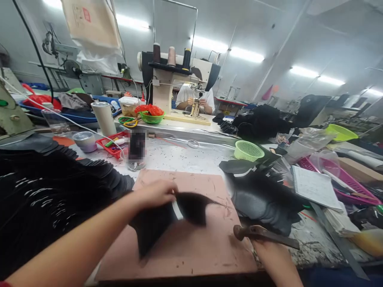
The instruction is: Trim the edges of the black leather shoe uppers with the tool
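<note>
My left hand pinches the upper edge of a black leather-like piece. This piece bears a short white strip near its middle and spreads over the pink board, its lower left part blurred. At the board's right edge, my right hand is wrapped round a hammer, whose metal head lies across above the fingers. The handle is mostly hidden by the hand. To the left rises a large stack of black pieces. More black pieces lie in a pile right of the board.
A green basket, a red tray and a tumbler stand behind the board. A notebook and a metal ruler lie at right. Beyond is a sewing machine, with a person behind it.
</note>
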Demonstrator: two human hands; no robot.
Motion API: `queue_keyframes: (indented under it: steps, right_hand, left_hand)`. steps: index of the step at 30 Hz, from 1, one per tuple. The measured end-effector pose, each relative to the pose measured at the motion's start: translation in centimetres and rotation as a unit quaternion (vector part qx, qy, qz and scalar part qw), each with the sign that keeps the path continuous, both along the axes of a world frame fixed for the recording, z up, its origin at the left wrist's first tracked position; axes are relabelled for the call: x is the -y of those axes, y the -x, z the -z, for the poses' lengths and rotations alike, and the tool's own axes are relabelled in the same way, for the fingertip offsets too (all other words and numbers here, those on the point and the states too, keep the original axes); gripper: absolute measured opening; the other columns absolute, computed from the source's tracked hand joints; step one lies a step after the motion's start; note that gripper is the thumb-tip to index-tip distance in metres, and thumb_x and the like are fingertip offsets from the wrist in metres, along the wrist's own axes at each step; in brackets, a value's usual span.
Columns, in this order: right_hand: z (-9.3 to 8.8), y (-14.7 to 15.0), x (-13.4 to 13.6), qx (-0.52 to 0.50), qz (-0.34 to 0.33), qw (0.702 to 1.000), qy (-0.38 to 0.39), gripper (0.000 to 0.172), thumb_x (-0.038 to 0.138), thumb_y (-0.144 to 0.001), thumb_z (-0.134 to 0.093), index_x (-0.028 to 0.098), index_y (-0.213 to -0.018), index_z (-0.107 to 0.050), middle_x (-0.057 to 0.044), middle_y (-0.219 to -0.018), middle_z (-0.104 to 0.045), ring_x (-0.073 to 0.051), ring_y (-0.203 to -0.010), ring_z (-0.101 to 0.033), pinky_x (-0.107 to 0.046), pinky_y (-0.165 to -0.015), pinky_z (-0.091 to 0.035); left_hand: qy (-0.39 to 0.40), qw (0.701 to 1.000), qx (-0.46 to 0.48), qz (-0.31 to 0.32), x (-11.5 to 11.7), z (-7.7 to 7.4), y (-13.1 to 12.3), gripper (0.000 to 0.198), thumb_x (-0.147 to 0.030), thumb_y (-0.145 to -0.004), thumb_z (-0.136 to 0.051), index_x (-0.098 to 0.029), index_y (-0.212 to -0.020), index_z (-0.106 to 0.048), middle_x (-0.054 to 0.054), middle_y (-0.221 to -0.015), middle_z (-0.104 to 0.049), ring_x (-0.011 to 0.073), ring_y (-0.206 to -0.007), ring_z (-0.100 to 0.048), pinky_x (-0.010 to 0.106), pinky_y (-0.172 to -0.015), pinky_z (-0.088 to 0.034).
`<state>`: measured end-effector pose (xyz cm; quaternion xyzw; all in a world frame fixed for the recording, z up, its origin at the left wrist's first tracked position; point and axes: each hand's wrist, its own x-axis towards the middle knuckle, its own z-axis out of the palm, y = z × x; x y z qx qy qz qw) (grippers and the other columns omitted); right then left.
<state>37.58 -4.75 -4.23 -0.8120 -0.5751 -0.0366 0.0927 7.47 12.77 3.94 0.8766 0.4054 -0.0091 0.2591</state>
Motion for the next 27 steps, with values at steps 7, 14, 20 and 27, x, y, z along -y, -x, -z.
queue_keyframes:
  steps: [7,14,20,27]
  right_hand:
    - [0.6,2.0,-0.3,-0.235,-0.009,0.968,-0.085,0.026,0.024,-0.079,-0.036,0.028,-0.077,-0.062,0.001,-0.075,-0.066,-0.018,-0.069,-0.061,-0.025,-0.061,-0.045]
    - [2.4,2.4,-1.1,-0.261,-0.002,0.947,-0.185,0.019,0.026,-0.076,-0.042,0.025,-0.081,-0.061,-0.001,-0.076,-0.067,-0.019,-0.069,-0.062,-0.026,-0.064,-0.047]
    - [2.7,2.5,-1.4,-0.208,0.012,0.959,-0.191,0.022,0.038,-0.078,-0.045,0.026,-0.076,-0.062,0.001,-0.058,-0.063,-0.016,-0.053,-0.061,-0.023,-0.05,-0.042]
    - [2.6,2.6,-1.6,-0.209,0.002,0.952,-0.223,0.018,0.029,-0.074,-0.044,0.023,-0.075,-0.06,0.0,-0.065,-0.065,-0.016,-0.059,-0.061,-0.023,-0.055,-0.042]
  left_hand:
    - [-0.132,0.982,-0.12,-0.06,-8.7,-3.5,-2.0,0.014,-0.015,-0.061,-0.055,-0.014,-0.074,-0.061,0.012,-0.082,-0.063,0.0291,-0.086,-0.058,0.04,-0.077,-0.042]
    - [-0.128,0.992,-0.014,0.017,-5.6,-1.2,-19.8,0.026,-0.035,-0.075,-0.051,-0.02,-0.097,-0.054,0.01,-0.101,-0.062,0.0247,-0.097,-0.056,0.033,-0.079,-0.041]
    - [-0.086,0.991,0.07,-0.069,-5.1,2.8,-28.8,0.018,-0.03,-0.084,-0.041,-0.018,-0.094,-0.049,0.009,-0.089,-0.065,0.0191,-0.079,-0.061,0.026,-0.063,-0.043]
    - [-0.139,0.979,0.138,-0.058,-4.9,1.6,-28.7,0.011,-0.014,-0.077,-0.045,-0.019,-0.081,-0.055,0.011,-0.083,-0.064,0.0269,-0.091,-0.058,0.036,-0.075,-0.041]
